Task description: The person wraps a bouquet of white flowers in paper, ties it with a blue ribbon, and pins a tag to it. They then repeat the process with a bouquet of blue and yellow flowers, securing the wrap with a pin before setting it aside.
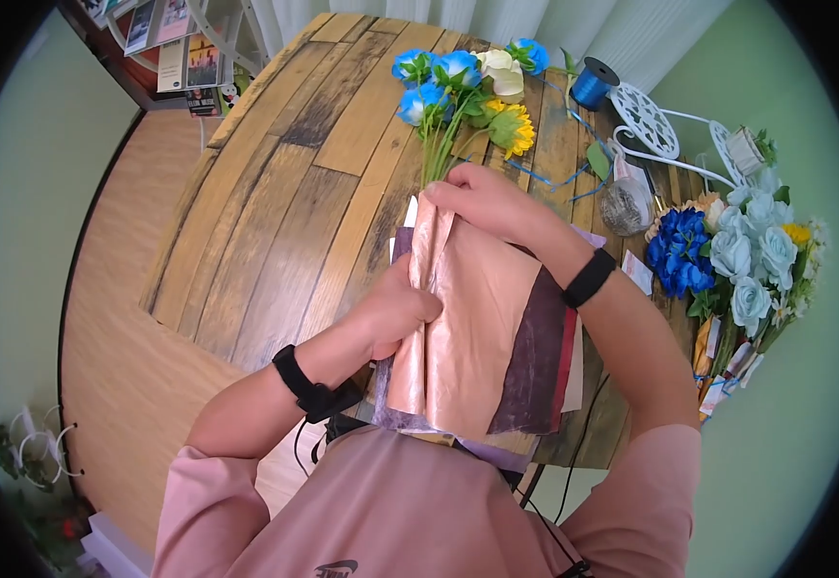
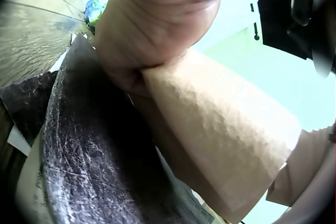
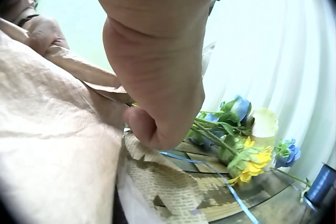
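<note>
The person stands at the near edge of a round wooden bench (image 1: 275,193), both hands on a sheet of pink wrapping paper (image 1: 477,318). The left hand (image 1: 392,318) has its grip clenched on the paper's left margin, fingers curled round a fold gathered there; the left wrist view shows the paper emerging from under the palm. The right hand (image 1: 485,200) grasps the paper's far end, fingers curled over the gathered top edge, where the green stems of a bunch of flowers (image 1: 463,91) enter the wrap. The right wrist view confirms the closed grip on the paper, with stems passing just behind the hand.

The pink sheet lies uppermost on a stack of other sheets: a dark maroon sheet (image 1: 540,361) shows at its right side, and a newsprint-patterned sheet (image 3: 163,182) lies beneath, seen in the right wrist view. The stack overhangs the bench edge toward the person's chest.

The flower heads, blue and cream roses with a yellow sunflower, rest on the bench beyond the right hand. A spool of blue ribbon (image 1: 593,82) stands further off to the right, a loose strand trailing across the boards. A white metal stand (image 1: 646,120) and a second mass of blue and pale roses (image 1: 728,255) sit at the right rim. Both wrists carry black straps.
</note>
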### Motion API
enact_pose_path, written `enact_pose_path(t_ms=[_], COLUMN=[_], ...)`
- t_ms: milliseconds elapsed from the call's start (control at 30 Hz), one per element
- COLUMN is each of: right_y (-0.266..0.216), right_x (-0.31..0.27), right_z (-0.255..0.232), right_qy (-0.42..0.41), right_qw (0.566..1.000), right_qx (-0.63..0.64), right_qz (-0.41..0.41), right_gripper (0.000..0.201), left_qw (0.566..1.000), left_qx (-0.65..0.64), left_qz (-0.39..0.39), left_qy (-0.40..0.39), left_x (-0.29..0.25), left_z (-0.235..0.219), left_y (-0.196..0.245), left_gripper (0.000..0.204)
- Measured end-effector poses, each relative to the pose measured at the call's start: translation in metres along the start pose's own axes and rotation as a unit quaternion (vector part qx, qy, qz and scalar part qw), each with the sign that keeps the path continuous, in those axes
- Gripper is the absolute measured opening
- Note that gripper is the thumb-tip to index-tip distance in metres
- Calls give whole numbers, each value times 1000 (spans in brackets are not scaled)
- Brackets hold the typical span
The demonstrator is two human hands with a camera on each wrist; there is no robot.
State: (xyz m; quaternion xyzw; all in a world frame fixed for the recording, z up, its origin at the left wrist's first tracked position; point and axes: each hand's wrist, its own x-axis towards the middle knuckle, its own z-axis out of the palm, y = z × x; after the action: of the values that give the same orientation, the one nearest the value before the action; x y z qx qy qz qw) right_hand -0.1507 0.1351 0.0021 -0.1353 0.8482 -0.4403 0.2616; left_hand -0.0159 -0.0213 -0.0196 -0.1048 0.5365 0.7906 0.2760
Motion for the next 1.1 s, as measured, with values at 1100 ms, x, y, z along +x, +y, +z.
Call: enact_pose_path(t_ms=[1100], right_y=[8], right_x=[3], right_z=[-9], right_qy=[-11], right_qw=[991], right_qx=[112], right_qz=[73], right_gripper=[42], left_qw=[998], left_qx=[24], left_qz=[10], left_qy=[-54], left_x=[1], left_z=[-14], left_y=[0], left_gripper=[62])
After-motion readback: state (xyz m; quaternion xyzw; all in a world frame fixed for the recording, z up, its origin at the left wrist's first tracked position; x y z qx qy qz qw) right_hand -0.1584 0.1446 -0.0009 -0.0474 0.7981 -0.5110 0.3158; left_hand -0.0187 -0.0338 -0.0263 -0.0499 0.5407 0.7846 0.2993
